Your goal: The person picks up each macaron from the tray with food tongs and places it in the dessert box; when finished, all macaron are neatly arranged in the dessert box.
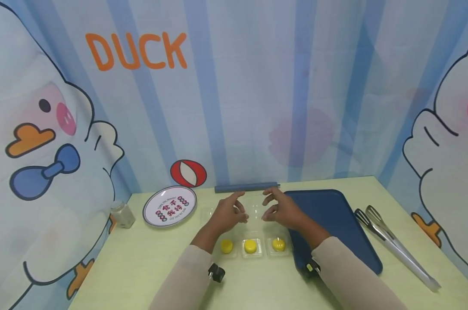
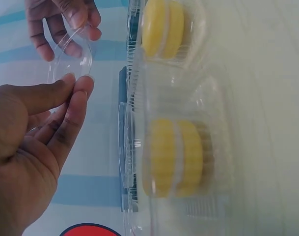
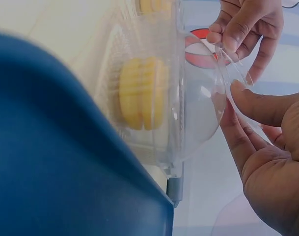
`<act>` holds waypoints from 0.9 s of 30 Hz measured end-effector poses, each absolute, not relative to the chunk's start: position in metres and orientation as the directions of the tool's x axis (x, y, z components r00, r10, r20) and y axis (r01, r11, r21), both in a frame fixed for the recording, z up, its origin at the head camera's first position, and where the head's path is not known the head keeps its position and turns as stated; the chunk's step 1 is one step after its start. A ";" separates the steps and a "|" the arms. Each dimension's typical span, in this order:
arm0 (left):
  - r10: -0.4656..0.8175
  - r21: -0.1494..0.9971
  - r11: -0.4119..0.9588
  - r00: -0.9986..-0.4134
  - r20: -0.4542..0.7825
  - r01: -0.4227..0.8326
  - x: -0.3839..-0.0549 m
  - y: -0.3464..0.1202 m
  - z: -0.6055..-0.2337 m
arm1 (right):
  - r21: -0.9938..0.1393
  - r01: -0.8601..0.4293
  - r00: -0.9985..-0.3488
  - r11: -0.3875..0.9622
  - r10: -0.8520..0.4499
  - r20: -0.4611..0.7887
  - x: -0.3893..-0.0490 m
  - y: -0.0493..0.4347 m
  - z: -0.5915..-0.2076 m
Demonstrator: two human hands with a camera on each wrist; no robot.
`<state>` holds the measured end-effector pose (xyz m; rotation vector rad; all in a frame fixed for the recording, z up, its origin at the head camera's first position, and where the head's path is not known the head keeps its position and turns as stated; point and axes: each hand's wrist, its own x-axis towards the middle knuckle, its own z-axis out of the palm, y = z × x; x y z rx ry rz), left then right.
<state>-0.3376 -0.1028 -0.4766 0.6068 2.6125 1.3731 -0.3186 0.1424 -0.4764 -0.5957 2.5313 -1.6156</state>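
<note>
Both forearms reach in from the near edge and slant toward each other, the left sleeve [image 1: 185,280] rising rightward and the right one [image 1: 360,275] leftward. The hands are beyond the three yellow macarons [image 1: 250,246], fingertips turned toward each other.

The left hand [image 1: 227,213] pinches the rim of a clear lid [image 3: 205,118], thumb and index tips together on it in its wrist view, the other fingers bent behind. The right hand [image 1: 283,209] grips the same lid from its side, thumb in front and fingers behind, the tips parted by the thin plastic. The lid is between the hands, past the macarons; whether it is joined to the clear box [image 1: 253,255] cannot be told.

The macarons sit in a row in the box, each in its own compartment, just nearer than the hands. Right of them lies a blue tray [image 1: 335,232], partly under the right forearm, with tongs [image 1: 402,252] beyond. Left are a plate [image 1: 170,206] and a jar [image 1: 123,214]; a blue rod [image 1: 241,188] lies behind.
</note>
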 end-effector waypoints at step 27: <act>0.522 0.882 0.384 -0.852 0.036 0.273 -0.312 -0.126 -0.475 | -0.674 -0.522 -0.823 0.522 -0.517 0.237 -0.304 0.138 -0.474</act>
